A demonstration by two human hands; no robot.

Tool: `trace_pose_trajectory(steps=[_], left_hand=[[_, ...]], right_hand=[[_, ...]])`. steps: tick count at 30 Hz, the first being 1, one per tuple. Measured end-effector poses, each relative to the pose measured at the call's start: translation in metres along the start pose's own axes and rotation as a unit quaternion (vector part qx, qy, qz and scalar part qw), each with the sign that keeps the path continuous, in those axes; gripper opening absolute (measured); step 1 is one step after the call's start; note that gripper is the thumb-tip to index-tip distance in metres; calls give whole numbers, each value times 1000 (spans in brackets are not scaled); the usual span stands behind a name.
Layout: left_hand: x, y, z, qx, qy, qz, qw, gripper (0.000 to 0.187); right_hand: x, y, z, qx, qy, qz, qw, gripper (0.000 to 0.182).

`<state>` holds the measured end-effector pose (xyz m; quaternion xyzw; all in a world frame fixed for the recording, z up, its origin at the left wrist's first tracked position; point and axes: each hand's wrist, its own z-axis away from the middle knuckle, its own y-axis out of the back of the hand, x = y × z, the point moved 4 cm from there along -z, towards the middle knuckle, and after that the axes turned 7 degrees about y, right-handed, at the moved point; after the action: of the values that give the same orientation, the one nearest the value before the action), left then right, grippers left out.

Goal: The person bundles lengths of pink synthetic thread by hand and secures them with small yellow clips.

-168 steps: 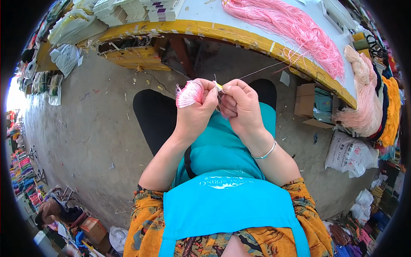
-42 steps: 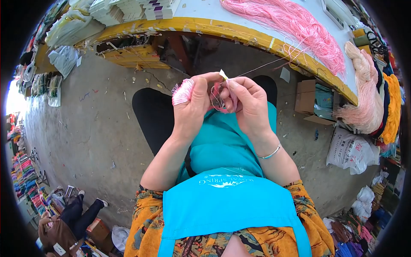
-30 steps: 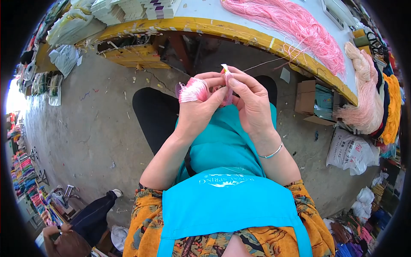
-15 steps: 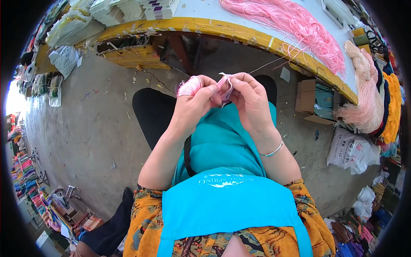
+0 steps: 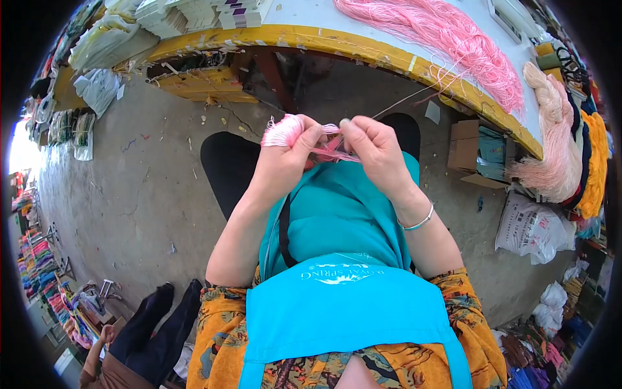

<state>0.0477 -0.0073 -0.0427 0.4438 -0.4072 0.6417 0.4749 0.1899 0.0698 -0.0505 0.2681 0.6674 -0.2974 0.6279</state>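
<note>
My left hand [image 5: 290, 153] is closed on a bundle of pink thread [image 5: 282, 131], whose looped end sticks out past the left side of the hand. Pink strands stretch from it across the gap to my right hand [image 5: 376, 148]. The right fingers are closed on those strands, with the thumb against the forefinger. Both hands hang over my lap, above the teal apron [image 5: 343, 207]. A single thread runs from near my right hand up to the table edge. What lies inside the left fist is hidden.
A yellow-edged table [image 5: 311, 35] curves ahead, bearing a large pink skein [image 5: 453, 45] and stacked white cards [image 5: 188, 16]. Pale pink and orange hanks [image 5: 593, 162] hang at its right end. A cardboard box [image 5: 463, 152] and white sack [image 5: 534, 227] stand on the floor. Another person [image 5: 139, 343] is at lower left.
My right hand has moved slightly down and turned, drawing the pink strands out between the hands. My left hand shifted a little left. The other person at lower left has come further into view.
</note>
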Motion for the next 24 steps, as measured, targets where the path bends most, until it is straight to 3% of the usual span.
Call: trace_pose_trajectory(steps=[1, 4, 5, 7, 8, 9, 12, 13, 15, 19, 22, 24], left_hand=[[0, -1, -1, 15, -32, -103, 994, 22], [-9, -16, -2, 7, -26, 2, 1000, 22], [-14, -11, -3, 30, -43, -53, 997, 19], [7, -9, 12, 39, 24, 40, 998, 16], [19, -12, 28, 8, -40, 38, 998, 17], [22, -19, 35, 24, -39, 113, 993, 17], [-24, -2, 4, 36, 67, 196, 978, 16], [-26, -3, 2, 50, 58, 181, 980, 19], [-21, -8, -1, 50, 57, 189, 979, 25], [-14, -15, 0, 65, 42, 181, 980, 27], [-18, -14, 3, 53, 30, 147, 987, 33], [-14, -16, 5, 45, 25, 121, 991, 37]], right_hand=[[-7, 0, -1, 35, 40, 87, 995, 29], [-33, -19, 0, 68, 239, 341, 907, 30], [-37, -24, 2, 54, 308, 409, 857, 28], [-30, -15, -5, 64, 392, 439, 806, 28], [1, 9, -18, 125, 289, 443, 839, 30], [32, 28, -25, 148, 199, 465, 850, 34], [18, 20, -25, 147, 161, 280, 935, 36], [6, 14, -24, 149, 158, 280, 935, 36], [-3, 4, -25, 117, 100, 64, 986, 33], [-4, -6, -13, 53, 38, 129, 989, 22], [3, -16, -9, 100, 94, 47, 989, 16], [5, -15, -9, 80, 88, 78, 990, 14]])
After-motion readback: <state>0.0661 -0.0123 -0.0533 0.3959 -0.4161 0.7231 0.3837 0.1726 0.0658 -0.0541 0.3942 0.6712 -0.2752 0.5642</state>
